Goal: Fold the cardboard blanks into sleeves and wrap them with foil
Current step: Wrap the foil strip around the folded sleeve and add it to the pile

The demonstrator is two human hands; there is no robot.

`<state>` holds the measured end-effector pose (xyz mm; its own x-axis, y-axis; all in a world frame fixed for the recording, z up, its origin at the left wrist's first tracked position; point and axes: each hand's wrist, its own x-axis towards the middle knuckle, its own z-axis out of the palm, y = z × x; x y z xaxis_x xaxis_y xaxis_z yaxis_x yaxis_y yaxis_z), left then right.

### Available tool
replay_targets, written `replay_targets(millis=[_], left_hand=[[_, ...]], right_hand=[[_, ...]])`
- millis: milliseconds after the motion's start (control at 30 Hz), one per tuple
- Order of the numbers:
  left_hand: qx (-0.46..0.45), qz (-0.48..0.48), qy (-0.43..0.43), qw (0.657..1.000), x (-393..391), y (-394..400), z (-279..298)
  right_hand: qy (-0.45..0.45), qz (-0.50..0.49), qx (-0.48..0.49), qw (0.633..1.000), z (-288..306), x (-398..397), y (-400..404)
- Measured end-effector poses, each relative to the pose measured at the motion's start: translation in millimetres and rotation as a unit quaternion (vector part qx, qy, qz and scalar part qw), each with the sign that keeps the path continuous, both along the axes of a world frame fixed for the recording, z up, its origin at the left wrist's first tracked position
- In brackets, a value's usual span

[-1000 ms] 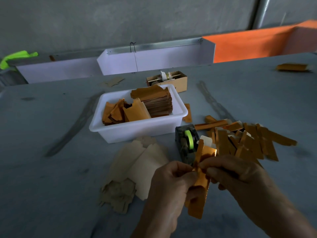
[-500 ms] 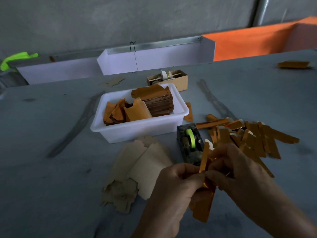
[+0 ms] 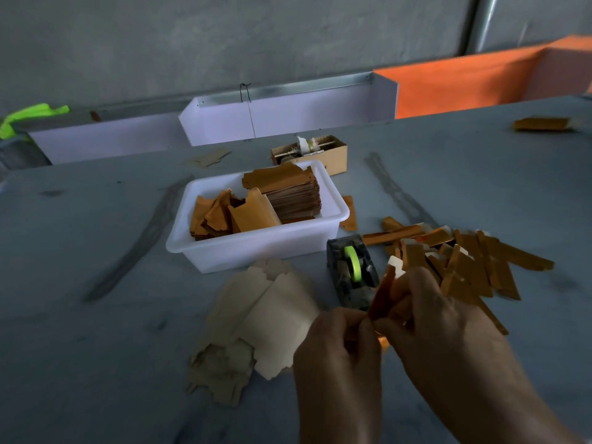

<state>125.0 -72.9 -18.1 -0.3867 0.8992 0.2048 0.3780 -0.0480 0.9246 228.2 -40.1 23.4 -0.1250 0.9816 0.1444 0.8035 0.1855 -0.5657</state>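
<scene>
My left hand (image 3: pixel 336 350) and my right hand (image 3: pixel 429 318) are both curled in tight over the table, fingertips almost meeting, and between them they pinch a narrow orange foil-covered cardboard sleeve (image 3: pixel 382 291) that stands tilted up out of the grip, its pale uncovered end poking above my right knuckles. As I judge it, the main risk is the foil: squeeze too hard at the pinch and the thin skin wrinkles or tears at a fold, squeeze too lightly and the sleeve springs open or slips through (most of its lower part is hidden behind my fingers, so I cannot tell how well the wrap is seated there). The black tape dispenser with a green roll (image 3: pixel 350 270) sits just beyond my fingertips, close enough that a careless swing of the sleeve could knock it. To the right lies the loose heap of finished orange foil-wrapped sleeves (image 3: pixel 474 264), near my right hand, where a dropped piece would get lost among them. To the left, the flat pale cardboard blanks (image 3: pixel 266 312) lie fanned on the grey table (image 3: pixel 96 347), beside my left hand. Further off stands the white plastic tub (image 3: pixel 256 248) holding orange foil sheets (image 3: pixel 243 213).
</scene>
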Motion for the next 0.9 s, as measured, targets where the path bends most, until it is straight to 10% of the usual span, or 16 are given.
replay_targets(millis=[133,333,667,767,900], left_hand=[[0.035,0.047,-0.023,0.998,-7,0,2],[-0.049,0.003,-0.05,0.998,-5,-4,9],[-0.139,-0.056,-0.097,0.984,-17,1,-1],[-0.11,0.039,0.093,0.989,-41,11,-9],[-0.225,0.117,0.416,0.873,-84,31,-16]], right_hand=[[-0.025,-0.03,0.005,0.999,-3,5,-1],[0.281,0.027,-0.175,0.943,-26,5,-2],[0.385,0.005,-0.185,0.904,-35,3,8],[0.358,-0.066,-0.097,0.926,-33,18,28],[0.256,-0.148,-0.017,0.955,-33,48,69]])
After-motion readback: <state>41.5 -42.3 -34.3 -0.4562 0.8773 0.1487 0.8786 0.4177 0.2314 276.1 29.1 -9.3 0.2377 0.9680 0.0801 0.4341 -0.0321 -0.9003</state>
